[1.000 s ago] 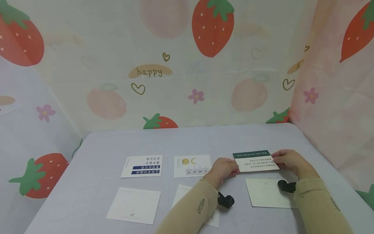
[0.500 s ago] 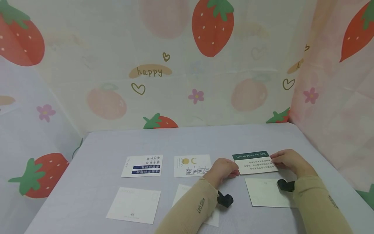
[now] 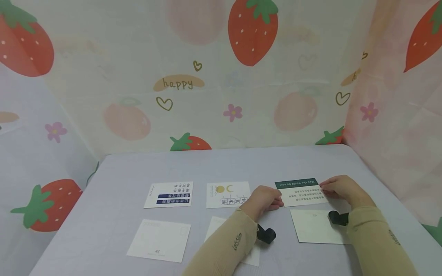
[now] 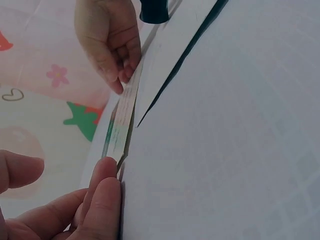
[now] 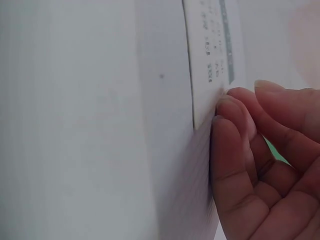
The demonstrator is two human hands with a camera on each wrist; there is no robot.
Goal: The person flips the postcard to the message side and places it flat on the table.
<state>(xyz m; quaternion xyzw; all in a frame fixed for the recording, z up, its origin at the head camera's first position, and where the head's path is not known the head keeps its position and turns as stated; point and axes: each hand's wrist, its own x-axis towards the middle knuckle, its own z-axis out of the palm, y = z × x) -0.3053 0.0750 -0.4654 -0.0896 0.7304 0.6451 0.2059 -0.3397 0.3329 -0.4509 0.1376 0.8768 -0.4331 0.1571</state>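
Strawberry-printed pale fabric (image 3: 214, 92) hangs behind and beside a table spread with a lavender-white cloth (image 3: 221, 165), on which cards lie in two rows. At the right end of the far row is the rectangular card with a dark green band and printed white lower part (image 3: 302, 193), between the two hands. The left hand (image 3: 262, 200) has its fingertips at one short edge, thumb raised clear of them in its wrist view; the right hand (image 3: 347, 190) has softly bent fingers at the opposite edge, its thumb also apart, so both seem to touch the card rather than pinch it. Next along the row are the white card with a yellow sun and moon (image 3: 228, 194) and the white card with navy text bars (image 3: 169, 194); just in front lies the plain cream card (image 3: 315, 226). The green-banded card sits slightly askew, its right end a little farther away, so squaring it calls for a light, even touch: ease the right end nearer while the left fingertips act as a pivot. Pressing inward too hard could bow thin card stock, and low wrists could brush the cream card.
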